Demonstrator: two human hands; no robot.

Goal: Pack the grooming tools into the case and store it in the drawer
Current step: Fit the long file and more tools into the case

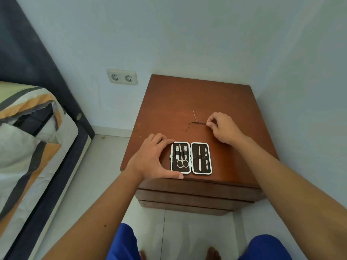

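An open grooming case with a white rim and dark lining lies near the front edge of a brown wooden nightstand. Its left half holds scissors and clippers under a strap; its right half holds two slim metal tools. My left hand cups the case's left side, thumb at its front corner. My right hand pinches the right end of a thin dark nail file lying flat on the nightstand behind the case. A fine metal pin lies just behind the file.
The nightstand's closed drawers face me below its top. A bed with a striped cover stands at the left. A double wall socket is on the back wall. A wall runs close along the right. My knees and feet show at the bottom.
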